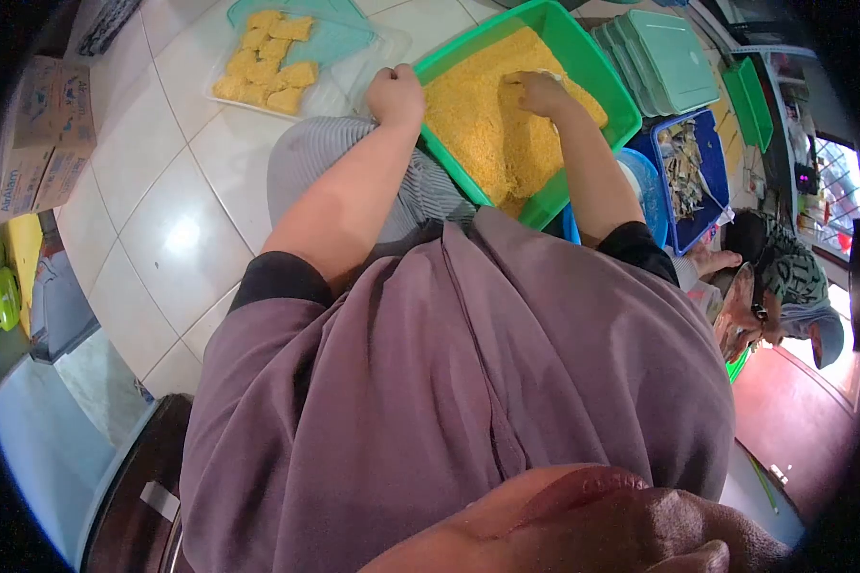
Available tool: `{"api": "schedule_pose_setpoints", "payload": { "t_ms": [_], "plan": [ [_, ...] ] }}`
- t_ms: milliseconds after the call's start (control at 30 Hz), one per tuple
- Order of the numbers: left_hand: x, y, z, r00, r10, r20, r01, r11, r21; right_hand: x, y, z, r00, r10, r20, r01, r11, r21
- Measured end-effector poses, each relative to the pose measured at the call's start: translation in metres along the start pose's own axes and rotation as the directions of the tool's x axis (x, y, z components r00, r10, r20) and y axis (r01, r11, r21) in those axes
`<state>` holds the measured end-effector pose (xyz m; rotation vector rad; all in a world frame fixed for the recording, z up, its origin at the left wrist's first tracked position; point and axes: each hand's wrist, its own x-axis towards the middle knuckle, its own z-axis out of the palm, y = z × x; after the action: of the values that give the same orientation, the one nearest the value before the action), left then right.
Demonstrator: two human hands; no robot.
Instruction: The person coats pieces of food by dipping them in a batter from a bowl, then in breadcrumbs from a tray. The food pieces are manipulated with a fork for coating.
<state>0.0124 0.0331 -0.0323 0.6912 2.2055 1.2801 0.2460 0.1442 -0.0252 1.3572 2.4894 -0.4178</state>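
A green tub [597, 76] full of yellow breadcrumbs [483, 119] rests against my knees on the tiled floor. My left hand [397, 94] is closed in a fist at the tub's near left rim; whether it grips the rim is unclear. Inside the tub, my right hand [538, 91] presses down into the crumbs with its fingers curled over a crumb-covered piece. Past my left hand, a clear tray [349, 72] holds several breaded yellow pieces [268, 57].
A stack of pale green lids [664, 57] lies beyond the tub. A blue crate [702, 181] with raw fish sits at the right, next to another person seated on the floor. A cardboard box [43, 134] stands at the left.
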Motion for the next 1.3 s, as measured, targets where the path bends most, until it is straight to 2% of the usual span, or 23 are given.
{"api": "schedule_pose_setpoints", "payload": {
  "t_ms": [100,200,300,333,400,500,600,700,800,900,1000,1100,1200,1233,1300],
  "plan": [
    [0.000,-0.002,0.002,1.000,-0.001,0.002,0.002,1.000,-0.023,0.006,0.000,0.002,0.977,0.030,0.210,0.011,0.981,-0.192],
    [0.001,-0.001,0.001,0.999,-0.037,0.037,0.039,0.998,-0.043,0.008,0.008,0.011,0.975,0.027,0.219,-0.026,1.000,-0.005],
    [-0.002,0.003,-0.003,0.997,-0.052,0.048,0.053,0.998,-0.020,-0.008,0.017,0.002,0.993,0.083,0.084,-0.102,0.959,0.263],
    [-0.003,0.007,-0.005,0.998,-0.048,0.044,0.049,0.999,-0.010,-0.015,0.016,-0.005,0.989,0.120,0.090,-0.148,0.880,0.451],
    [0.000,0.001,0.000,1.000,-0.020,0.015,0.020,0.999,-0.026,-0.029,0.012,-0.024,0.975,0.186,0.122,-0.212,0.612,0.762],
    [0.001,-0.002,0.003,1.000,0.017,-0.019,-0.017,1.000,-0.008,-0.036,0.017,-0.035,0.989,0.137,0.056,-0.094,0.291,0.952],
    [0.001,-0.002,0.003,1.000,0.018,-0.010,-0.018,1.000,-0.008,-0.046,0.009,-0.048,0.968,0.241,-0.071,-0.049,0.457,0.888],
    [-0.002,0.002,-0.001,1.000,0.012,0.015,-0.011,0.999,-0.032,-0.049,0.005,-0.056,0.956,0.291,-0.044,-0.074,0.382,0.921],
    [-0.001,-0.001,-0.001,1.000,0.017,0.013,-0.017,0.999,-0.038,-0.041,0.012,-0.048,0.944,0.320,-0.085,-0.059,0.414,0.909],
    [0.001,-0.002,0.001,1.000,-0.006,0.017,0.007,0.999,-0.047,-0.049,0.005,-0.054,0.913,0.407,-0.037,-0.132,0.379,0.916],
    [0.000,-0.001,0.001,0.999,-0.034,0.011,0.035,0.998,-0.044,-0.045,0.009,-0.053,0.942,0.331,0.052,-0.104,0.140,0.985],
    [-0.001,0.002,0.000,1.000,-0.027,0.003,0.027,1.000,-0.013,-0.057,-0.010,-0.080,0.956,0.262,0.132,-0.159,0.086,0.983],
    [-0.003,0.003,-0.002,0.999,-0.042,0.013,0.042,0.999,-0.009,-0.031,-0.005,-0.078,0.994,0.077,0.083,-0.075,-0.111,0.991],
    [-0.002,0.004,-0.002,0.998,-0.055,0.014,0.055,0.998,-0.013,-0.013,0.003,-0.078,0.996,0.005,0.090,-0.090,-0.061,0.994],
    [0.000,-0.003,0.003,0.999,-0.033,0.002,0.033,0.999,-0.013,0.004,-0.037,-0.108,0.989,-0.126,0.074,-0.072,0.018,0.997]
  ]
}}
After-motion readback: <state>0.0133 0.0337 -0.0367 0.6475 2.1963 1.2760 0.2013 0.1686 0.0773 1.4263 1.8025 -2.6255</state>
